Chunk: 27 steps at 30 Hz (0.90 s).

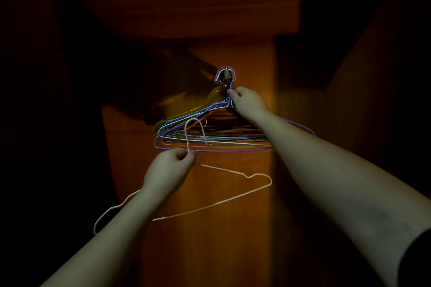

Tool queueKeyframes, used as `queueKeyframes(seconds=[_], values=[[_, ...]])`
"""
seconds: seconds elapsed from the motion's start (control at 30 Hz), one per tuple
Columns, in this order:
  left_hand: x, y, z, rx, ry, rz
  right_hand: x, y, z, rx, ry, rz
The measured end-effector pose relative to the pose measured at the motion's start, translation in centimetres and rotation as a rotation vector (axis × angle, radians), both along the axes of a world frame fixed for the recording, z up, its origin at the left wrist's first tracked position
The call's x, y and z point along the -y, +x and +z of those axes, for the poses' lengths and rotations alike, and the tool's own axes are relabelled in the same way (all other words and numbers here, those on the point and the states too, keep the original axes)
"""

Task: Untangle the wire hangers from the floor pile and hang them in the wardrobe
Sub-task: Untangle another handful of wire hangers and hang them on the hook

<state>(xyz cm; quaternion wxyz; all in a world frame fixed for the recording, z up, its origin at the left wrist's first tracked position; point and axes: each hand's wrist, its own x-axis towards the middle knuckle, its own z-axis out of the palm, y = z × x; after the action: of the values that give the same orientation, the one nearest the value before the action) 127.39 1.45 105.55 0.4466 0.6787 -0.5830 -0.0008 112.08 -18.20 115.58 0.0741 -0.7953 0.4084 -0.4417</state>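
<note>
Dark wardrobe (pixel 210 216); left hand (pixel 170 168) pinches white hanger (pixel 233 198) neck, body below.

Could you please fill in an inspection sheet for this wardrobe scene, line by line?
Surface: wooden wardrobe back panel, dimly lit; no floor in view.
Job's things: a bunch of coloured wire hangers hangs from a wall hook; one white hanger is held below the bunch, not yet hung.
Clutter: nothing seen.
Grippers: left hand pinches the white hanger at its neck; right hand holds the bunch's necks just under the wall hook.
Cables: nothing seen.
Surroundings: dark wardrobe interior, wooden shelf above; sides too dark to tell.
</note>
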Motion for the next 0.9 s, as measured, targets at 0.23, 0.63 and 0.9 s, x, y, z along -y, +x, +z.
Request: queueKeyframes(seconds=[0.23, 0.63, 0.9], values=[[0.3, -0.2, 0.0, -0.002, -0.038, -0.004, 0.3, -0.1, -0.4, 0.017, -0.023, 0.023], [0.9, 0.5, 0.0, 0.018, -0.168, 0.044, 0.0, 0.1, -0.9, 0.096, -0.074, 0.048], [2.0, 1.5, 0.5, 0.191, -0.308, 0.173, 0.1, 0.0, -1.1, 0.103, -0.109, -0.002]])
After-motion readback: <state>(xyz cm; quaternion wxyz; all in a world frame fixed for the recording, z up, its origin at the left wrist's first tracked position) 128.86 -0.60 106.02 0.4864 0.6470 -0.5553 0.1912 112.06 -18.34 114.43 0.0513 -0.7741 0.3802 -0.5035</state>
